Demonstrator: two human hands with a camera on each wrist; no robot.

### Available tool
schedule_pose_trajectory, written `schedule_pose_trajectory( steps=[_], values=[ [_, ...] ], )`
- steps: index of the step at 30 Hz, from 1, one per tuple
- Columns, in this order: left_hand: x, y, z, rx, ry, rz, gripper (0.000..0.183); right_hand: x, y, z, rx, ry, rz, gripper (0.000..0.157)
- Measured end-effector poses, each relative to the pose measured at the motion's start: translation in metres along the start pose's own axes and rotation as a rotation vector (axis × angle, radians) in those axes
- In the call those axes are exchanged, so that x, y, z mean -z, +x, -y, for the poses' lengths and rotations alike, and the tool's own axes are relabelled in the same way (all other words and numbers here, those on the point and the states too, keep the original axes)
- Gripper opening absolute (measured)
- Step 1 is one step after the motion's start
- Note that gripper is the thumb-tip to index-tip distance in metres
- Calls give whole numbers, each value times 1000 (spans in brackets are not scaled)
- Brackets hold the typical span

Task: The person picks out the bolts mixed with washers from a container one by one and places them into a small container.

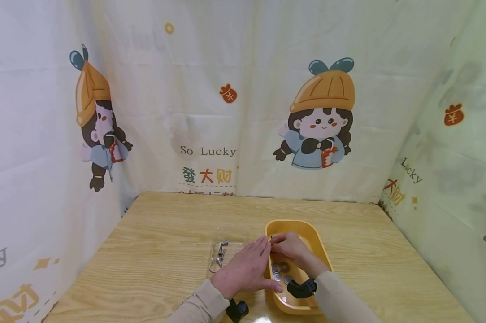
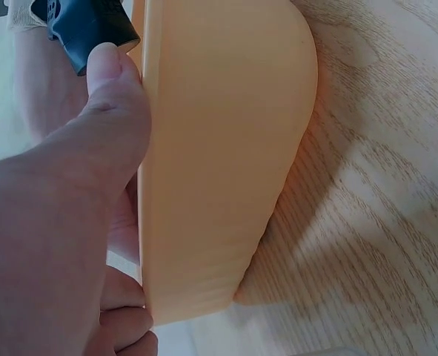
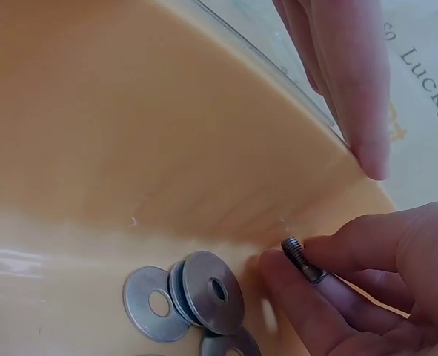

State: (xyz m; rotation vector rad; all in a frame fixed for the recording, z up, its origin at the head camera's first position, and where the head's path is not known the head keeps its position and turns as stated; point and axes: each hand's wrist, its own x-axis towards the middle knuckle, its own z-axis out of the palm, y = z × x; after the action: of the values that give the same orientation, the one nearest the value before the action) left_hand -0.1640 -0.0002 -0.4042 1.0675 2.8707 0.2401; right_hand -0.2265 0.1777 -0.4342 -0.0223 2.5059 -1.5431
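My right hand (image 1: 294, 249) reaches into a yellow-orange plastic tray (image 1: 316, 240) and pinches a small metal screw (image 3: 302, 259) between thumb and fingers, its threaded end showing. Several flat metal washers (image 3: 213, 293) lie on the tray floor close by, some overlapping. The left hand (image 1: 247, 269) rests along the tray's left rim with its fingers fairly straight. In the left wrist view, that hand's thumb (image 2: 115, 96) and fingertips touch the rim from above, over the outer side wall (image 2: 219, 148).
To the left of the tray stands a clear plastic box (image 1: 211, 258) holding several metal screws (image 1: 222, 252), partly covered by the left hand. Both stand on a wood-grain table (image 1: 166, 251). Printed cloth (image 1: 251, 116) hangs around the back and sides.
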Motion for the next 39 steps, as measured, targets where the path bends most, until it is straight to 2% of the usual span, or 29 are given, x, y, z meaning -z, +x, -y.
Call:
schedule_pose_trajectory(
  steps=[5, 12, 21, 26, 30, 39],
  values=[
    [-2, 1, 1, -6, -5, -5, 106, 5, -2, 1, 12, 38, 46, 20],
    [-2, 1, 1, -4, 8, -16, 107, 11, -2, 3, -2, 52, 47, 19],
    [3, -2, 3, 0, 6, -21, 109, 17, -3, 9, 56, 146, 82, 21],
    [7, -5, 8, 15, -8, -24, 111, 22, -4, 12, 73, 201, 119, 24],
    [10, -7, 12, 31, -37, -26, 111, 26, -5, 17, 92, 212, 133, 24],
    [11, -14, 24, 62, -21, -55, 114, 30, -8, 32, 109, 207, 159, 27]
  ],
)
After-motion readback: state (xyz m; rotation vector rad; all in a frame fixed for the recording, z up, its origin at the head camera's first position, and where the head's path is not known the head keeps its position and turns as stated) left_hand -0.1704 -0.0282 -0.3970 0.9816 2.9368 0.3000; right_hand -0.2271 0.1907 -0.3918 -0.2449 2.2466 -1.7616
